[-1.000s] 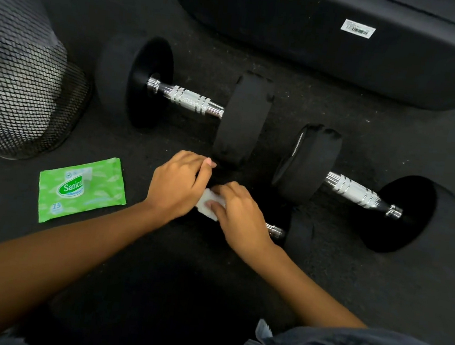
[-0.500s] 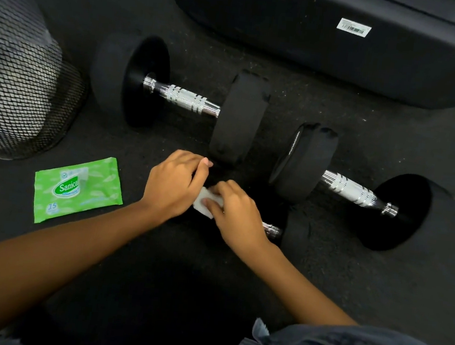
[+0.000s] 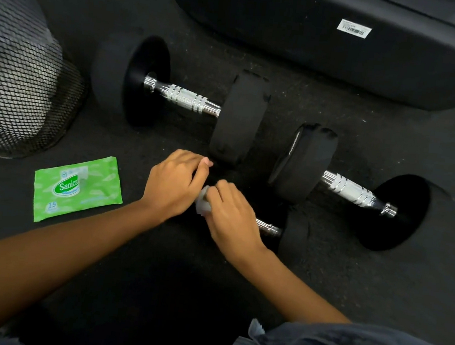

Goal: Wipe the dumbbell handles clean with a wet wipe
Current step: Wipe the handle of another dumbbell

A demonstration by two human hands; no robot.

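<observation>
**Small dumbbell handle, wipe in progress**

Head view, looking down at the floor [image 3: 378, 272].

- Right hand [image 3: 232, 218]: fingers curled shut over a crumpled wet wipe [image 3: 203, 202], pressing it onto the handle of the small dumbbell [image 3: 268, 228]. Only a short chrome stub of that handle shows, just right of the hand, running into a small black weight.
- Left hand [image 3: 174, 183]: fingers drawn together, touching the right hand at the wipe end. What it grips, if anything, is hidden; it appears to steady the near end of the small dumbbell.
- Left big dumbbell [image 3: 183, 97]: beyond the left hand, chrome handle bare, one weight almost touching the left fingertips.
- Right big dumbbell [image 3: 356, 194]: beyond and right of the right hand, handle bare.
- Wipe pack [image 3: 77, 187]: green, flat on the floor, left of the left hand, well apart.
- Mesh bin [image 3: 20, 80]: far left, past the pack.
- Black bench [image 3: 318, 41]: beyond both big dumbbells.

Handling note, as judgement: wrap the wipe fully round the bar, twist while sliding toward the exposed stub, and keep the left hand bracing so the dumbbell does not roll. The knurled grooves likely need firm pressure. Both big handles look untouched.
</observation>
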